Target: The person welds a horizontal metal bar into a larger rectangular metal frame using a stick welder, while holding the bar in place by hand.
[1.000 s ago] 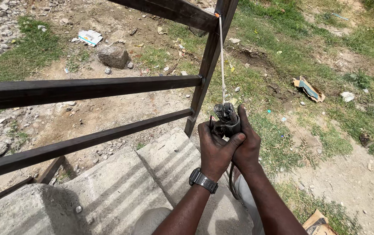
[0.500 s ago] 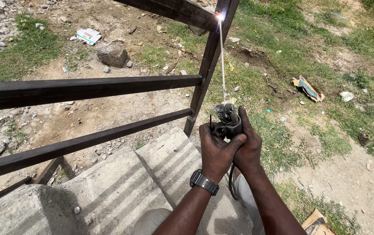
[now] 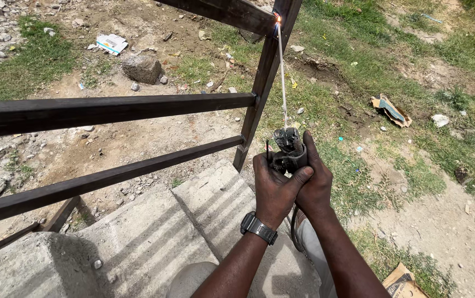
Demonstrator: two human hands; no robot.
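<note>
The fingers [image 3: 302,175] of both hands are clenched round a dark welding electrode holder [image 3: 287,150], held upright at the middle of the view. The left hand [image 3: 275,190] wraps the holder from the near side, its thumb lying across the front, and the right hand [image 3: 316,185] closes over it from the far side, its fingertips reaching up along the holder's head. A black wristwatch [image 3: 259,227] sits on the left wrist. A dark cable [image 3: 292,232] drops from under the hands between the forearms. From the top of the holder a thin pale welding rod [image 3: 282,77] rises almost straight up, and its tip touches the dark metal post [image 3: 265,83] just under the top rail [image 3: 221,11], where a small bright orange spark [image 3: 279,19] glows. The post slants down to the corner of a grey concrete step [image 3: 215,198], and two more dark rails [image 3: 110,110] run leftward from it, one above the other. Beyond the railing lies bare dirt with patches of grass, a grey rock [image 3: 142,68], a scrap of white paper [image 3: 111,43] and, well to the right, a torn piece of cardboard [image 3: 390,109]. Another piece of cardboard [image 3: 405,281] lies at the lower right edge, near the right forearm.
</note>
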